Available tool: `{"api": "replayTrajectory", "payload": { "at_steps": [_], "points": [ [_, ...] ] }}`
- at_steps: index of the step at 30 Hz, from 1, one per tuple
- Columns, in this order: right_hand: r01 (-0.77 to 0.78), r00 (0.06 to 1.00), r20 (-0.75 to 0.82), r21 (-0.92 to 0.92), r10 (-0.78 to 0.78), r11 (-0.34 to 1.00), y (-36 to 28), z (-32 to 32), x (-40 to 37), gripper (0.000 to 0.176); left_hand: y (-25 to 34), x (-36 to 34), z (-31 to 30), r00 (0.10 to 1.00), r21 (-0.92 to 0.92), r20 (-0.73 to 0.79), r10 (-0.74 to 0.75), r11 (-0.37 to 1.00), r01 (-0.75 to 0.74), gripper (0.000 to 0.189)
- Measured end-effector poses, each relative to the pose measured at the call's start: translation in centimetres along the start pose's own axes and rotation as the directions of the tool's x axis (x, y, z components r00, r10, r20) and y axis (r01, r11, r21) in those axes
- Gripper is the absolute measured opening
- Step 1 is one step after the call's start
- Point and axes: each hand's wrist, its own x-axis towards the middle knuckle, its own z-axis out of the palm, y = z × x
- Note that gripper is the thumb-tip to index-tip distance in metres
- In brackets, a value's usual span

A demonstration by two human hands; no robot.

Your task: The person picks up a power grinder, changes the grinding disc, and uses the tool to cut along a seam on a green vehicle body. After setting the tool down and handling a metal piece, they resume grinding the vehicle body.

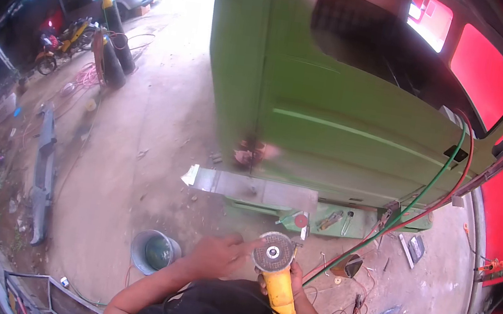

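Observation:
A yellow angle grinder [281, 293] with a round disc [273, 252] is held upright in front of the body, disc at the top. My right hand [295, 279] is wrapped round the grinder just below the disc. My left hand [221, 257] has a finger stretched out to the disc's left edge; the other fingers look loosely bent. Beyond the grinder stands a green vehicle body [331, 136], with a bare metal strip [253, 189] along its lower edge.
Green and red hoses [435, 176] hang over the vehicle side to the floor. A grey bucket [154, 251] stands left of the body. Gas cylinders [111, 60] stand farther left, past a long metal part [43, 173]. Tools and cables lie on the floor at right.

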Motion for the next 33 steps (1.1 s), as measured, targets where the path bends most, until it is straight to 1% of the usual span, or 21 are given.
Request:
{"api": "replayTrajectory", "payload": {
  "at_steps": [2,4,6,7,10,12,14,16,17,18,19,21,22,24,25,26,27,28,30,31,33],
  "points": [
    [0.011,0.999,-0.034,-0.015,-0.011,1.000,1.5,0.6,1.6,0.079,-0.8,0.1,-1.8,1.000,-0.007,0.017,0.001,1.000,-0.001,0.050],
    [-0.032,0.995,-0.091,0.026,0.034,0.999,3.5,0.8,2.7,0.079,-2.0,-0.2,-2.7,0.999,-0.020,0.051,-0.006,1.000,0.007,0.051],
    [-0.036,0.995,-0.096,0.019,0.038,0.999,5.0,0.7,3.9,0.078,-3.7,-0.1,-3.2,0.994,0.024,0.106,-0.001,1.000,-0.002,0.058],
    [-0.047,0.995,-0.092,0.007,0.048,0.999,5.6,1.0,4.4,0.078,-4.4,-0.2,-3.3,0.993,0.017,0.116,0.009,1.000,-0.011,0.058],
    [-0.020,0.993,-0.119,0.044,0.025,0.999,6.5,2.5,5.4,0.078,-6.1,-0.4,-3.4,0.994,0.005,0.112,0.001,1.000,-0.001,0.062],
    [-0.013,0.993,-0.120,0.038,0.018,0.999,6.2,2.7,6.0,0.078,-7.0,-0.3,-3.0,0.997,0.010,0.067,0.045,0.999,-0.045,0.060],
    [-0.024,0.993,-0.117,0.031,0.028,0.999,5.4,2.5,6.6,0.079,-7.4,-0.1,-3.0,0.999,0.010,0.042,0.025,1.000,-0.026,0.061],
    [-0.072,0.991,-0.107,0.034,0.075,0.997,4.5,1.9,7.4,0.079,-7.4,0.0,-3.3,1.000,0.017,0.020,-0.010,1.000,0.009,0.061],
    [-0.087,0.991,-0.095,0.033,0.089,0.996,4.0,1.5,7.8,0.079,-7.3,0.4,-3.8,0.998,0.020,0.052,-0.044,0.999,0.043,0.062],
    [-0.095,0.994,-0.050,0.007,0.095,0.995,3.5,1.2,8.4,0.079,-7.3,1.0,-4.6,0.994,0.028,0.081,-0.074,0.997,0.072,0.063],
    [-0.101,0.995,-0.004,-0.018,0.101,0.995,2.9,1.0,9.0,0.080,-6.9,1.4,-5.5,0.994,0.045,0.074,-0.083,0.996,0.079,0.063],
    [-0.142,0.990,-0.001,0.002,0.142,0.990,1.5,1.3,9.7,0.080,-5.8,2.1,-7.1,0.951,0.012,-0.054,-0.304,0.952,0.305,0.058],
    [-0.171,0.985,-0.011,0.024,0.171,0.985,0.9,1.4,10.0,0.081,-6.3,2.3,-7.7,0.948,0.022,-0.059,-0.314,0.949,0.316,0.058],
    [-0.213,0.977,0.015,0.021,0.213,0.977,-0.8,1.1,10.8,0.081,-7.4,2.9,-9.1,0.915,-0.320,0.066,-0.399,0.860,0.398,0.054],
    [-0.230,0.973,0.016,0.020,0.230,0.973,-1.5,0.9,11.0,0.081,-6.9,3.4,-9.4,0.910,-0.313,0.054,-0.412,0.858,0.407,0.054],
    [-0.246,0.969,0.025,0.018,0.245,0.969,-2.0,0.7,11.2,0.081,-5.9,3.9,-9.8,0.958,-0.227,0.086,-0.273,0.931,0.286,0.052],
    [-0.256,0.966,0.041,0.021,0.255,0.967,-2.4,0.5,11.3,0.080,-5.1,4.3,-9.8,0.981,-0.144,0.137,-0.134,0.978,0.154,0.051],
    [-0.263,0.964,0.056,0.026,0.261,0.964,-2.6,0.3,11.3,0.079,-4.5,4.8,-9.4,0.979,-0.136,0.138,-0.150,0.976,0.169,0.051],
    [-0.278,0.958,0.075,0.032,0.275,0.960,-3.0,0.0,11.6,0.078,-3.1,5.9,-8.0,0.989,-0.186,0.117,-0.090,0.976,0.111,0.045],
    [-0.283,0.956,0.086,0.029,0.280,0.959,-3.3,-0.1,11.6,0.078,-2.8,6.3,-7.4,0.988,-0.181,0.120,-0.097,0.976,0.118,0.045],
    [-0.293,0.953,0.082,0.020,0.291,0.956,-3.6,-0.8,11.7,0.078,-2.7,7.1,-6.4,0.963,-0.112,0.153,-0.221,0.964,0.240,0.037]
  ]
}}
